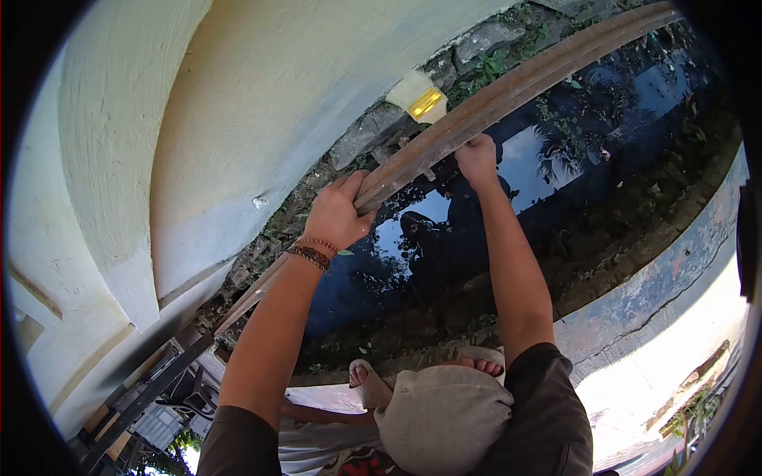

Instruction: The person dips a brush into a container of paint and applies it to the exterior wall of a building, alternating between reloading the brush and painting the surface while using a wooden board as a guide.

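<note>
A wide paintbrush with pale bristles and a gold band rests against the foot of the cream wall. Its handle passes behind a long brown rail, which hides part of it. Just below the rail, my right hand is closed, in line with the handle. My left hand, with bracelets at the wrist, is wrapped around the same rail, farther down to the left.
Dark, reflecting water fills a channel beneath my arms. Rough stones and small plants line the wall's base. My feet are on the near concrete ledge. Dark beams and clutter are at lower left.
</note>
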Tool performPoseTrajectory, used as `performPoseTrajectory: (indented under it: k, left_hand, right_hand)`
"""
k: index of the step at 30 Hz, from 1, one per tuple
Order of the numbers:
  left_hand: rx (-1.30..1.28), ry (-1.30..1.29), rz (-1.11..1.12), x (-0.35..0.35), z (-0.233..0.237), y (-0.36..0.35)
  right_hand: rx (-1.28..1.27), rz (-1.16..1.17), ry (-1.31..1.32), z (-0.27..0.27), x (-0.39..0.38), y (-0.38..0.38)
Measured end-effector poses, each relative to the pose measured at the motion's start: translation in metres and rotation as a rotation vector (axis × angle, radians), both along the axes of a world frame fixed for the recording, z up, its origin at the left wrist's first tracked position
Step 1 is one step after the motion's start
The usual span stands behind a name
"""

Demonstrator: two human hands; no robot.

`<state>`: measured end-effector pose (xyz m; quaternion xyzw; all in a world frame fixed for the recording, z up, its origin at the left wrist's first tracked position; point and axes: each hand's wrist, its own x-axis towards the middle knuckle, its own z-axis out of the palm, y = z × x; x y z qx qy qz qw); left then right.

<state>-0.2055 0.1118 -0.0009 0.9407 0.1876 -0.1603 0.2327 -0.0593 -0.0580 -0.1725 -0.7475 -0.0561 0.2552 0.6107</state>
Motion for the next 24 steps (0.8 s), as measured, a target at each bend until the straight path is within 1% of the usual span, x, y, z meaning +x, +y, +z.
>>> performPoseTrajectory:
  k: [1, 2, 3, 5, 6, 7, 9, 10, 11, 13, 14, 16, 17, 19, 20, 22, 23, 24]
  left_hand:
    - [-0.012, -0.011, 0.002, 0.000, -0.001, 0.000]
    - [-0.023, -0.017, 0.005, 0.000, -0.002, 0.000]
    - [-0.024, -0.011, 0.006, -0.001, -0.001, 0.001]
    - [-0.032, -0.010, -0.004, 0.001, 0.001, 0.000]
    - [-0.033, -0.005, -0.007, 0.001, 0.001, -0.002]
    - [-0.034, -0.001, -0.004, 0.001, 0.001, -0.002]
    - [-0.027, -0.010, -0.001, 0.003, 0.002, 0.001]
    - [-0.021, -0.001, -0.001, 0.002, 0.000, 0.001]
    - [-0.020, 0.012, 0.000, 0.000, -0.001, 0.001]
    - [-0.019, 0.012, -0.004, 0.000, -0.002, 0.001]
    - [-0.012, 0.007, -0.008, 0.000, -0.002, 0.002]
    - [-0.010, 0.006, -0.002, 0.000, 0.000, 0.001]
    - [-0.010, 0.004, -0.002, 0.001, 0.000, 0.000]
    - [-0.005, -0.002, -0.006, 0.001, 0.001, 0.000]
    - [-0.003, -0.007, -0.011, 0.001, 0.001, 0.000]
    - [-0.003, -0.002, -0.002, 0.001, 0.000, 0.000]
    - [-0.007, 0.002, 0.007, 0.000, 0.000, 0.000]
    - [-0.006, 0.003, 0.006, 0.000, 0.000, 0.000]
  right_hand:
    - [-0.082, 0.036, 0.214, 0.007, -0.002, -0.008]
    - [0.002, 0.067, 0.142, 0.019, -0.004, -0.017]
    - [0.001, 0.067, 0.148, 0.018, -0.006, -0.013]
    - [0.273, 0.011, -0.055, 0.014, -0.009, 0.002]
    - [0.173, -0.049, -0.117, 0.013, -0.007, 0.014]
    - [0.175, -0.051, -0.116, 0.011, -0.008, 0.012]
    - [-0.099, -0.022, -0.006, 0.008, -0.003, 0.007]
    - [-0.017, 0.041, 0.011, 0.009, -0.009, -0.007]
    - [-0.017, 0.042, 0.010, 0.014, -0.016, -0.018]
    - [0.055, -0.033, 0.027, 0.022, -0.031, -0.034]
    - [0.059, -0.028, 0.027, 0.024, -0.034, -0.038]
    - [0.084, -0.040, 0.168, 0.025, -0.040, -0.045]
    - [0.087, -0.039, 0.169, 0.025, -0.041, -0.045]
    - [0.087, -0.037, 0.074, 0.027, -0.042, -0.042]
    - [0.091, -0.036, 0.074, 0.029, -0.040, -0.040]
    - [0.227, -0.018, -0.140, 0.032, -0.036, -0.037]
    - [0.229, -0.019, -0.139, 0.030, -0.034, -0.035]
    - [0.230, 0.050, -0.069, 0.025, -0.033, -0.034]
